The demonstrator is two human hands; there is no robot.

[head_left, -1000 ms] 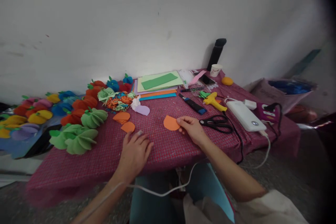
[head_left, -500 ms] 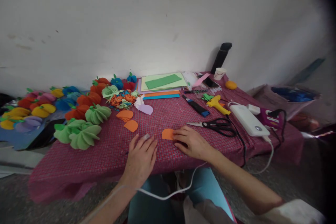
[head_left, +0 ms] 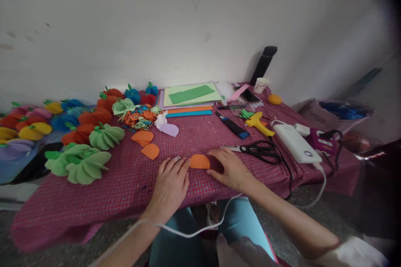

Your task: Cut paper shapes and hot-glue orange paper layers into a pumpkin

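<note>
A folded-looking orange paper piece [head_left: 199, 161] with a rounded edge lies on the checked cloth between my hands. My left hand [head_left: 171, 181] lies flat on the cloth, its fingertips at the left end of that piece. Something small and whitish shows at one of its fingers, too unclear to name. My right hand [head_left: 230, 170] rests at the right end with thumb and fingers apart and bent, a gap between them. Just beyond my left hand lie more orange paper pieces [head_left: 150, 151]. Black-handled scissors [head_left: 261, 151] lie right of my right hand.
Paper pumpkins [head_left: 89, 167] crowd the left side, beside a heap of paper scraps [head_left: 142, 117]. Paper sheets [head_left: 191, 94] are stacked at the back. A utility knife [head_left: 232, 125], yellow glue gun [head_left: 257, 123], white power bank [head_left: 296, 142] and cables lie right. A white cable crosses my lap.
The orange piece now shows its whole rounded outline, and my right fingers no longer cover its right end. My left fingertips have come up to its left end. The view has shifted slightly.
</note>
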